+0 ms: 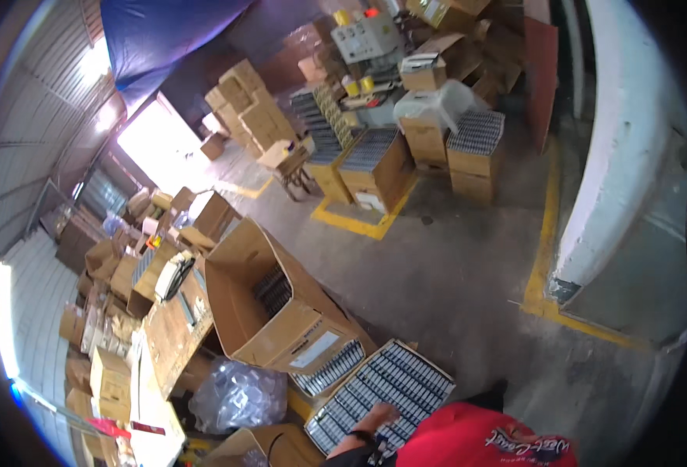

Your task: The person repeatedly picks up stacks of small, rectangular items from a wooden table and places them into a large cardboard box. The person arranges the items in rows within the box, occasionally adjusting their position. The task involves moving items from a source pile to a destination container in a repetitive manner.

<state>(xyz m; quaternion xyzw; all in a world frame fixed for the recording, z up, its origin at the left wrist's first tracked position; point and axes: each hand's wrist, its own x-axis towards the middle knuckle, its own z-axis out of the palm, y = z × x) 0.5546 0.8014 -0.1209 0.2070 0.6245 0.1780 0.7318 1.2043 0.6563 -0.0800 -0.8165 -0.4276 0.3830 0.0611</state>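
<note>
My left hand (380, 416) reaches in from the lower edge, a dark band at its wrist. It lies over an open carton (315, 433) packed with rows of small silver-and-dark pieces (390, 381). The fingers are too small and blurred to show whether they grip one. Beside it, a printed red garment (476, 440) fills the lower right. My right hand is not in view. Just beyond stands a tall open carton (281, 342) with similar dark pieces inside, above another filled box (329, 370).
A clear plastic bag (238, 395) bulges left of the cartons, near a worn wooden table (174, 335). Farther off, filled cartons (371, 175) stand by yellow floor lines (382, 227). A thick white pillar (616, 179) rises at right. Stacked boxes (254, 109) stand near a bright doorway.
</note>
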